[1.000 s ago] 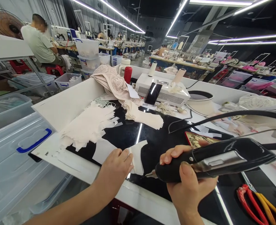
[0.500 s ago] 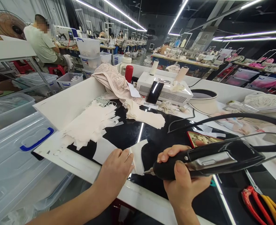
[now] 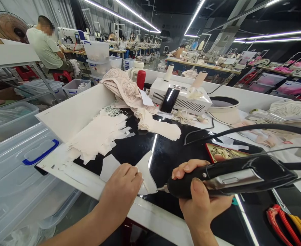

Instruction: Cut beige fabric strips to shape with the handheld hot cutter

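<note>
My right hand (image 3: 203,194) is wrapped round a black corded handheld tool (image 3: 229,176) with a steel plate on its side. Its thin metal tip (image 3: 163,188) points left and meets, or nearly meets, the lower right corner of a white fabric piece (image 3: 146,177). Bent fingers of my left hand (image 3: 126,181) grip that piece near the table's front edge; my fingertips and part of the cloth are hidden. Another white part (image 3: 109,165) shows left of the hand, and I cannot tell whether it is the same piece.
Stacked pale fabric pieces (image 3: 96,135) lie at left, with another pile (image 3: 159,126) behind. A vented white box (image 3: 181,97) carries thread cones; a phone (image 3: 170,100) leans on it. Red-and-yellow-handled scissors (image 3: 283,222) and a tray of small metal parts (image 3: 223,152) lie right. A person (image 3: 44,44) sits far left.
The fabric piece has turned and shifted a little left under my left hand, which has also moved slightly left. The tool tip stays almost in place by its corner.
</note>
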`<state>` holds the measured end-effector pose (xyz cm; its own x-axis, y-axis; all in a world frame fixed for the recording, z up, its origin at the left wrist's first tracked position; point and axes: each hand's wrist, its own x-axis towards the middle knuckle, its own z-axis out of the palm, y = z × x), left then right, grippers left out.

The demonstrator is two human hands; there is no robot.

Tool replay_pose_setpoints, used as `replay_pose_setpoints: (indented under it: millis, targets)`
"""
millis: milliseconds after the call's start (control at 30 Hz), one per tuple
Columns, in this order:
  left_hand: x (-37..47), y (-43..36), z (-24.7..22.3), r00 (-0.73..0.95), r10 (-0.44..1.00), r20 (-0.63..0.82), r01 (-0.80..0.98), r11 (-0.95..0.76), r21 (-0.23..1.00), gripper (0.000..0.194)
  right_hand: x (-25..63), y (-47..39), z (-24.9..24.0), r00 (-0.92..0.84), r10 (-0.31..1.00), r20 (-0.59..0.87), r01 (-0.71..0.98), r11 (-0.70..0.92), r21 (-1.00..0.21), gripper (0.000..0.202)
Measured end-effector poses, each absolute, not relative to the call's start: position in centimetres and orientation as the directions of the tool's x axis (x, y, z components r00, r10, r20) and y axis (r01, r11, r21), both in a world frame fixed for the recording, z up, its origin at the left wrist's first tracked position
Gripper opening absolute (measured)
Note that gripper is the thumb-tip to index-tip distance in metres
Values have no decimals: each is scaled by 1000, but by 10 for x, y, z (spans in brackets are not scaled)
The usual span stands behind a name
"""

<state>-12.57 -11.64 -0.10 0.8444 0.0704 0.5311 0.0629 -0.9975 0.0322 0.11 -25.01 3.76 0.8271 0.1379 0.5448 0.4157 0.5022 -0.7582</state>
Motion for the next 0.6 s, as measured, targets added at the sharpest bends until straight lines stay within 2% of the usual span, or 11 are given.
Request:
replay_pose_setpoints:
  millis: [133, 200, 367, 600]
  targets:
    - [-123, -126, 3, 786, -172, 594, -275, -958, 86, 21, 1, -251, 36, 826, 151, 543, 404, 512, -758, 49]
    - [-121, -131, 2, 763, -240, 600, -362, -928, 90, 21, 0, -251, 36, 826, 156, 542, 398, 519, -756, 48]
    - [-115, -129, -7, 768, -266, 583, -410, -903, 128, 24, 0, -250, 36, 826, 164, 540, 392, 521, -758, 49]
    - [-117, -115, -16, 769, -297, 565, -424, -899, 105, 21, 0, -249, 36, 826, 154, 542, 391, 536, -748, 49]
